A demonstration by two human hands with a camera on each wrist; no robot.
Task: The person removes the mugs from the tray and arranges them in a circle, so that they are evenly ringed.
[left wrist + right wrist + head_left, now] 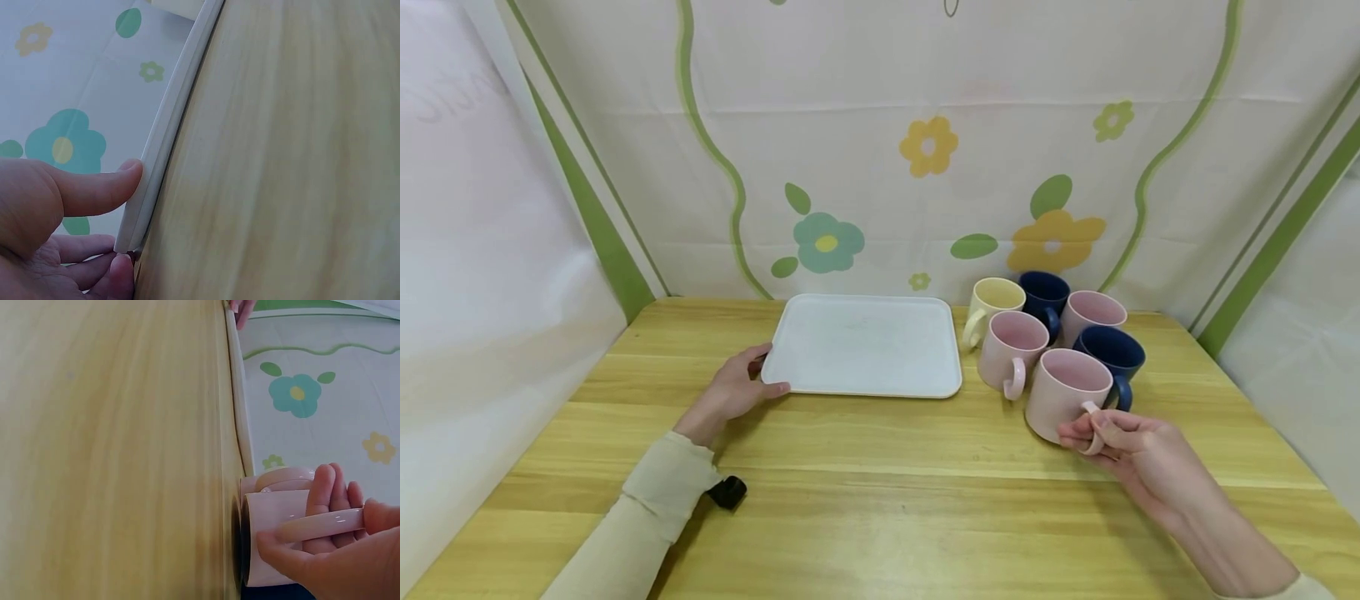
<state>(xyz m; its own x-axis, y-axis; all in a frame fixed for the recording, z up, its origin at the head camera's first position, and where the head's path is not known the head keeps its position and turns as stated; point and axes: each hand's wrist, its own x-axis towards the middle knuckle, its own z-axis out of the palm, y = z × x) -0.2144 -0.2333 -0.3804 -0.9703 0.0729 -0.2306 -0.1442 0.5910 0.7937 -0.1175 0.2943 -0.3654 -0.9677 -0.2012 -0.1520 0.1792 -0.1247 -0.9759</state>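
At the right of the head view my right hand [1138,458] grips the handle of a pink mug [1056,400], the nearest of a cluster. The mug is upright, its base close to the table; the right wrist view shows my fingers through and around the handle [322,525]. A second pink mug [1000,358] stands just beside it. On the left, my left hand [737,387] holds the near left corner of a white rectangular tray [861,346]. In the left wrist view the thumb [103,190] presses the tray's front edge [165,131], with fingers curled at its corner.
Behind the held mug stand a yellow mug [988,312], two navy mugs [1108,354] and another pink mug [1086,321]. The tray lies flat near the back edge of the wooden table [880,500]. A flower-printed cloth [865,150] rises behind it.
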